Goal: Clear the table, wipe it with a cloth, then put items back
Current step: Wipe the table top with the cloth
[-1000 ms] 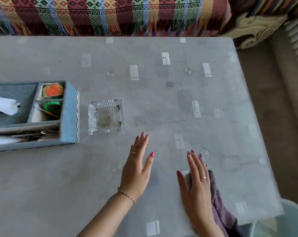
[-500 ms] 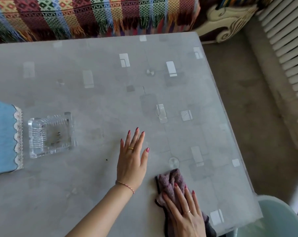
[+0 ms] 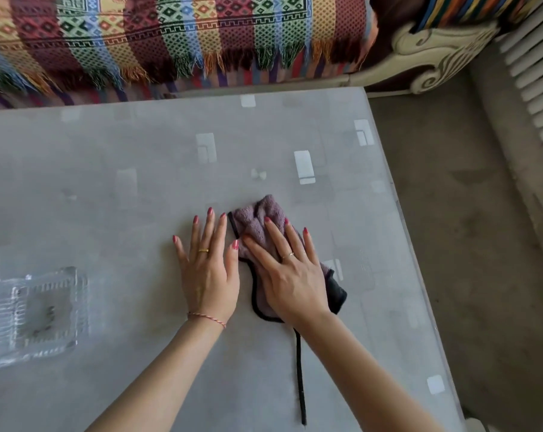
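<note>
Purple terry cloth [image 3: 257,224] pinned under my flat, spread right hand [image 3: 290,275], mid-bench [image 3: 108,182]. Left hand [image 3: 208,272] flat beside it, fingers spread, bracing. Risk: glass ashtray [image 3: 33,316] sits uncleared at left; a wide stroke could knock it off.

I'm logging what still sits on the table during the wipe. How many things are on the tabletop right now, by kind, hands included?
Hands: 2, the left hand flat on the table and the right hand pressing the cloth
Cloths: 1, the purple cloth
Glass ashtrays: 1, the ashtray at the left edge
Total: 4
</note>
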